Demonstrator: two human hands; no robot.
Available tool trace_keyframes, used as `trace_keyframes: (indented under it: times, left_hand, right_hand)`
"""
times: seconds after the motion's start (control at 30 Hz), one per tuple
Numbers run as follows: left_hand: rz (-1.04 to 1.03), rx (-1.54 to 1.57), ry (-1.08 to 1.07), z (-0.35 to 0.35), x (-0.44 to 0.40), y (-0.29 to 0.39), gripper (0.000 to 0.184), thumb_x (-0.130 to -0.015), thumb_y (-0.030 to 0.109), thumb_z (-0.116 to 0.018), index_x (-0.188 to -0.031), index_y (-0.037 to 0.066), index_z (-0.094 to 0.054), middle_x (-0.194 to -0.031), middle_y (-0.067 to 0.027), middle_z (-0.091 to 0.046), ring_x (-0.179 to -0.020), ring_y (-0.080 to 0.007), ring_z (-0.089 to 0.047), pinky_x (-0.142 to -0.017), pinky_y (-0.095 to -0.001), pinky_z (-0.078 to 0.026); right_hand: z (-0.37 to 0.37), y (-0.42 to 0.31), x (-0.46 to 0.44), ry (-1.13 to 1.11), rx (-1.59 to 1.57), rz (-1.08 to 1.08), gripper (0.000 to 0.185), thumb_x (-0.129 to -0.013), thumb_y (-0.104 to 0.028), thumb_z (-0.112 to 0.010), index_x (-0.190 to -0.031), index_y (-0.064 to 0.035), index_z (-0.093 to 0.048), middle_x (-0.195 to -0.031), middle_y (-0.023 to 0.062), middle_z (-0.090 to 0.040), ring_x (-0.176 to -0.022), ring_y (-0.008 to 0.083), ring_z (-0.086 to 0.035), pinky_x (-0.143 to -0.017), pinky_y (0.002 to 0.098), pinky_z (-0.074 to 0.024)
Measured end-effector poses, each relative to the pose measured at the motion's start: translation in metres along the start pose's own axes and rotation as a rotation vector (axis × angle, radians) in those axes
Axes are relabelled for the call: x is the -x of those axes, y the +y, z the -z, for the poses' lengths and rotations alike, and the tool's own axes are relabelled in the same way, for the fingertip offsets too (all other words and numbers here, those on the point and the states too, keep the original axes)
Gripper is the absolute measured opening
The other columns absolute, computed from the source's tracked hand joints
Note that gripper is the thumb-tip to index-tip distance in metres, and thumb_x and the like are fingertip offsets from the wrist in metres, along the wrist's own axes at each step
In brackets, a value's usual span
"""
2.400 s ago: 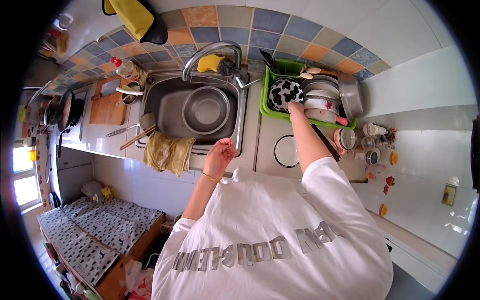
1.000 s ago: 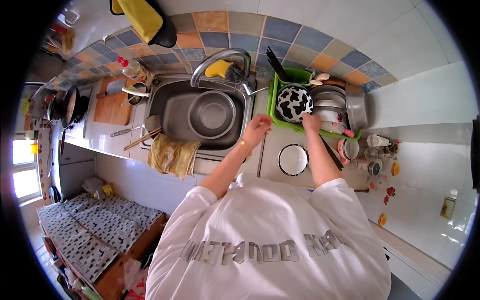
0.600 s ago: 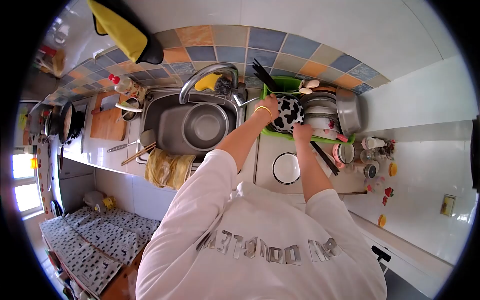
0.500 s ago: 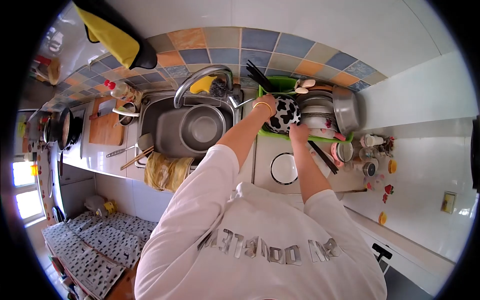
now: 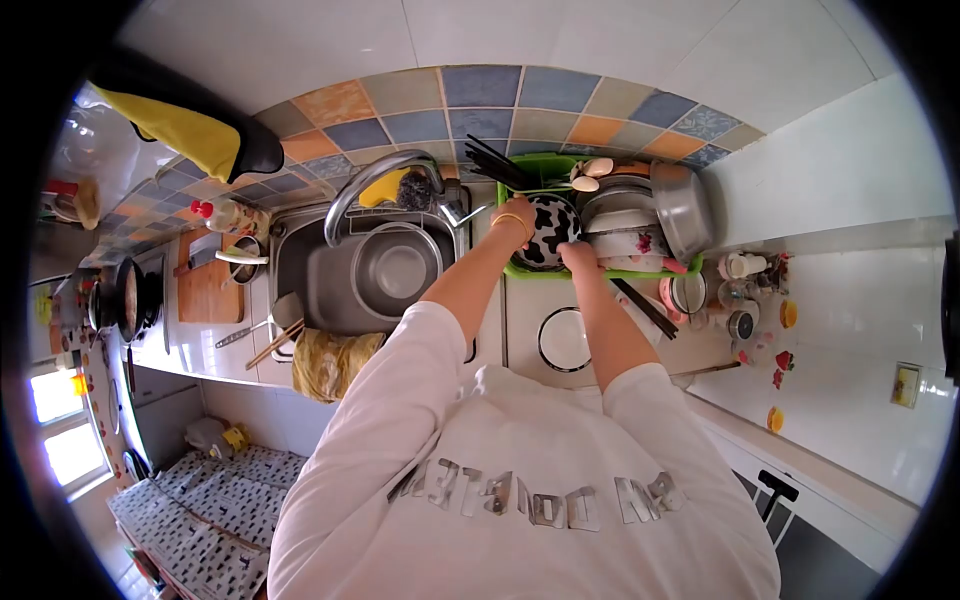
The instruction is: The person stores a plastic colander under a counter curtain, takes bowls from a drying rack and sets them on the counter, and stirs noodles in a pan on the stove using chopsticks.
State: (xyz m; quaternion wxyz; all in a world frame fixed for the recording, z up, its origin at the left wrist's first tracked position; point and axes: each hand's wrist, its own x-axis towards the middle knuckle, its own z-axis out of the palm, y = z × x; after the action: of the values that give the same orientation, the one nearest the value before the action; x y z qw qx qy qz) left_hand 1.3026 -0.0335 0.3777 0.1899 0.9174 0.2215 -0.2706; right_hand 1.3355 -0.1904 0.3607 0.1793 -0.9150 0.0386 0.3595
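Note:
A black-and-white cow-print bowl [image 5: 552,228] sits at the left part of the green dish rack [image 5: 515,272], between my two hands. My left hand [image 5: 515,216], with a yellow band at the wrist, is closed on the bowl's left edge. At the bowl's lower right edge, my right hand [image 5: 577,257] grips it, its fingers partly hidden. White bowls and plates [image 5: 625,222] stand to the right of it in the rack. Below the rack, a white dish with a dark rim [image 5: 565,338] lies on the counter by my right forearm.
Left of the rack is a sink with a metal basin [image 5: 397,270] under a curved faucet [image 5: 365,180]. A large metal pot [image 5: 682,212] leans at the rack's right end. Black chopsticks [image 5: 645,308] lie in front, and several jars [image 5: 740,325] stand farther right.
My head view has shifted and tilted slightly. The cow-print bowl looks a little lower in the rack, with both hands still on it.

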Motion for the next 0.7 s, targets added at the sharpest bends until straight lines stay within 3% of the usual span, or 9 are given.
trace_keyframes:
  times: [0.1,0.23,0.37,0.5,0.6,0.7]
  left_hand:
    - [-0.106,0.021,-0.011,0.007,0.01,-0.008,0.086,-0.077,0.018,-0.071,-0.137,-0.017,-0.02,-0.109,-0.0263,-0.062,-0.099,-0.0296,-0.064,-0.08,-0.0341,-0.053]
    - [-0.087,0.091,0.021,0.004,0.011,-0.007,0.077,-0.08,0.016,-0.063,-0.137,-0.017,-0.022,-0.103,-0.0273,-0.063,-0.097,-0.0314,-0.065,-0.078,-0.0358,-0.053]
    - [-0.143,0.153,0.003,0.018,0.026,-0.015,0.072,-0.082,0.013,-0.058,-0.137,-0.016,-0.023,-0.099,-0.0275,-0.064,-0.094,-0.0336,-0.065,-0.077,-0.0372,-0.053]
    - [-0.178,0.281,0.041,0.013,0.02,-0.022,0.07,-0.082,0.014,-0.056,-0.139,-0.01,-0.024,-0.102,-0.0272,-0.064,-0.09,-0.0337,-0.066,-0.076,-0.0372,-0.054]
    - [-0.24,0.261,0.13,0.013,0.014,-0.028,0.064,-0.079,0.011,-0.053,-0.137,-0.006,-0.034,-0.107,-0.0262,-0.062,-0.094,-0.0334,-0.065,-0.081,-0.0385,-0.053]
    - [-0.255,0.592,0.113,0.016,0.017,-0.039,0.06,-0.077,0.015,-0.058,-0.134,0.004,-0.046,-0.116,-0.0203,-0.061,-0.1,-0.0333,-0.062,-0.088,-0.0385,-0.051]
  right_hand:
    - [-0.035,0.034,-0.089,-0.196,-0.249,0.106,0.048,-0.086,-0.038,-0.051,-0.115,-0.0015,-0.061,-0.123,0.0215,-0.055,-0.117,0.0373,-0.048,-0.103,0.0536,-0.0271]
    - [-0.041,0.038,-0.089,-0.072,-0.101,0.094,0.054,-0.09,-0.041,-0.05,-0.127,-0.0025,-0.051,-0.127,0.0195,-0.054,-0.121,0.0366,-0.044,-0.099,0.0505,-0.0345]
    - [-0.039,0.046,-0.089,-0.073,-0.186,0.109,0.051,-0.085,-0.036,-0.053,-0.121,-0.0005,-0.056,-0.125,0.019,-0.056,-0.119,0.0377,-0.047,-0.099,0.0508,-0.0328]
    - [-0.024,0.041,-0.067,-0.01,-0.26,0.094,0.047,-0.075,-0.027,-0.059,-0.111,0.0031,-0.06,-0.117,0.0208,-0.06,-0.109,0.035,-0.055,-0.089,0.0414,-0.0419]
    - [-0.009,0.034,-0.04,0.011,-0.418,0.097,0.039,-0.071,-0.018,-0.065,-0.103,0.0041,-0.063,-0.105,0.0168,-0.065,-0.097,0.0298,-0.06,-0.082,0.0367,-0.0453]
    - [0.0,0.033,-0.025,0.008,-0.541,0.08,0.035,-0.07,-0.013,-0.067,-0.1,0.0039,-0.064,-0.099,0.0127,-0.066,-0.091,0.0256,-0.06,-0.079,0.0352,-0.0457]
